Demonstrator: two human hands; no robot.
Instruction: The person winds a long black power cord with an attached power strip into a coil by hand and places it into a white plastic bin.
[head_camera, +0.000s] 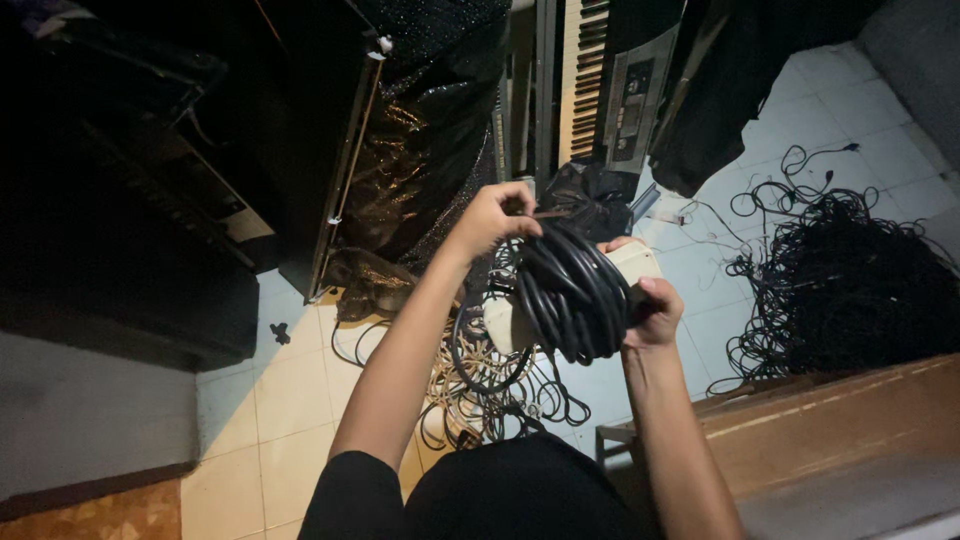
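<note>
Dim storage room, pale tiled floor (300, 400) strewn with loose cords. Electronic keyboard with black and white keys (600, 80) leans upright at the back; glittery black fabric cover (430, 120) drapes over dark furniture to its left. Big tangled heap of black wires (850, 290) lies on the tiles at right, a brown wooden bench edge (830, 420) just below it.

Left hand (492, 218), fingers closed, pinches a thin dark strap end at the top of a coiled bundle of thick black cable (572, 290). Right hand (655, 315) is clenched around the bundle's right side, thumb over the loops. Bundle is held in the air between both hands, above the floor cords, with a cream-coloured plastic box (640, 262) directly behind it.
</note>
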